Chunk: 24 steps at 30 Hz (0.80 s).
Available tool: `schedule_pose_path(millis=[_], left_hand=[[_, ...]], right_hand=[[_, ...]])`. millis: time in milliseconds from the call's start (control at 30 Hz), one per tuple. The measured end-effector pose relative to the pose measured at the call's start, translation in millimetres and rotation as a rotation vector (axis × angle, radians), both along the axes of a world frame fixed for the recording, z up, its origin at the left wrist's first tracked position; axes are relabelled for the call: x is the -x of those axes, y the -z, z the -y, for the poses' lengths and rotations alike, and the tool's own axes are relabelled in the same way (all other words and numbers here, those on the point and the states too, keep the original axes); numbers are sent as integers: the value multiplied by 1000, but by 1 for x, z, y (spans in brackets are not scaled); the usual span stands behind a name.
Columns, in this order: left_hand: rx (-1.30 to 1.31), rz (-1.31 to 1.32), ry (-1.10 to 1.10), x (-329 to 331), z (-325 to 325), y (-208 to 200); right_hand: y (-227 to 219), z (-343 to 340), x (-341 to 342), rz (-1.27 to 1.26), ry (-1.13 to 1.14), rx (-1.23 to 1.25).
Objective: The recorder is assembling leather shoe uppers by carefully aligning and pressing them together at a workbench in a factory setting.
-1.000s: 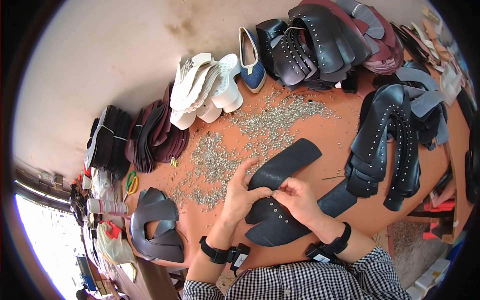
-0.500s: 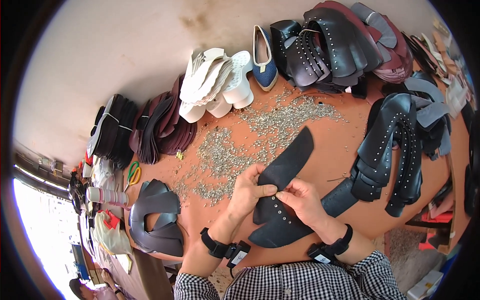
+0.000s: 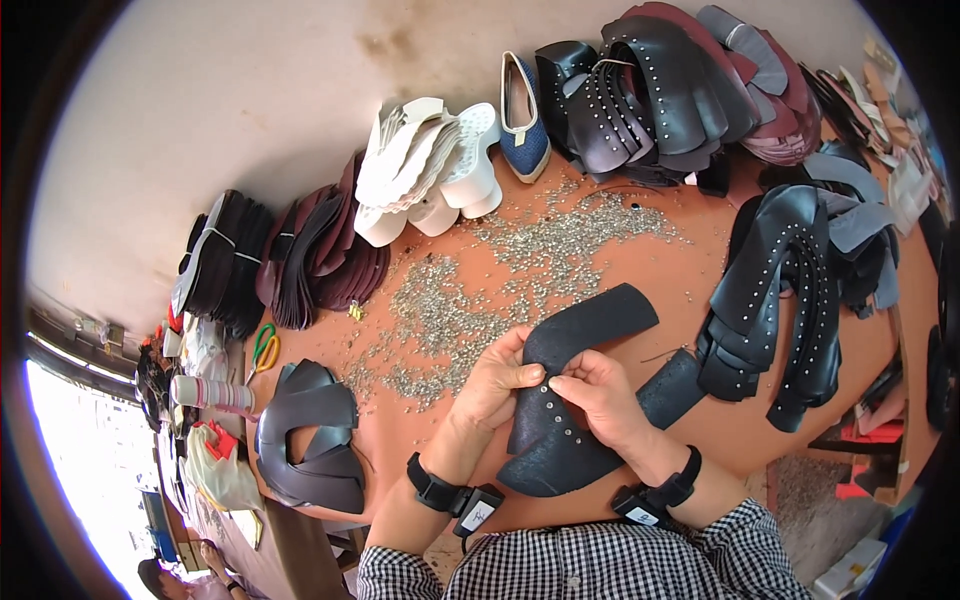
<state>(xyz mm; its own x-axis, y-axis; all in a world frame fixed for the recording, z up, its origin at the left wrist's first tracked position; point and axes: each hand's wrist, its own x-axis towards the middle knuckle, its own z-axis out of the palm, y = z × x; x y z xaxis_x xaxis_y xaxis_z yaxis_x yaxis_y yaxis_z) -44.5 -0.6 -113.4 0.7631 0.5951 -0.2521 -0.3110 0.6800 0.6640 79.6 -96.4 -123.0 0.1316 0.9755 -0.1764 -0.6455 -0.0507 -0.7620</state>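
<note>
In front of me is a curved black shoe upper (image 3: 545, 455), its dull side facing up, with a row of small round metal studs along it. My left hand (image 3: 502, 380) grips its left edge, thumb on top and fingers beneath. My right hand (image 3: 603, 395) is closed, thumb and finger pinched on the upper at the top end of the stud row. Whether a loose stud sits between those fingertips is hidden. One end of the upper curves away to the upper right. A black strip (image 3: 672, 388) shows beyond my right hand; whether it joins the upper is hidden.
Loose metal studs (image 3: 440, 310) lie scattered over the orange-brown tabletop (image 3: 670, 270). Studded black uppers (image 3: 770, 290) are heaped on the right. White shoe soles (image 3: 470, 165), a blue shoe (image 3: 522, 130) and stacked dark pieces (image 3: 225, 260) line the back. Scissors (image 3: 266, 350) lie at the left edge.
The far end of the upper has swung down and to the right, bending more. Both hands keep their hold in nearly the same place, the right fingertips shifted slightly up and left.
</note>
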Motion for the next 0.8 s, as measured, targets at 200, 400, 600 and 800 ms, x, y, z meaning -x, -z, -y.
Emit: schedule_pose_path(millis=[200,400,600,800], left_hand=[[23,-15,63,0,-3,-3],[85,-100,153,2,-8,-1],[99,-188,226,5,-14,-3],[0,-282,201,-2,-15,-10]], right_hand=[[0,0,-2,23,-18,62],[2,-2,1,70,2,48],[6,0,-2,-18,-49,126],[3,-1,-3,-35,-14,128]])
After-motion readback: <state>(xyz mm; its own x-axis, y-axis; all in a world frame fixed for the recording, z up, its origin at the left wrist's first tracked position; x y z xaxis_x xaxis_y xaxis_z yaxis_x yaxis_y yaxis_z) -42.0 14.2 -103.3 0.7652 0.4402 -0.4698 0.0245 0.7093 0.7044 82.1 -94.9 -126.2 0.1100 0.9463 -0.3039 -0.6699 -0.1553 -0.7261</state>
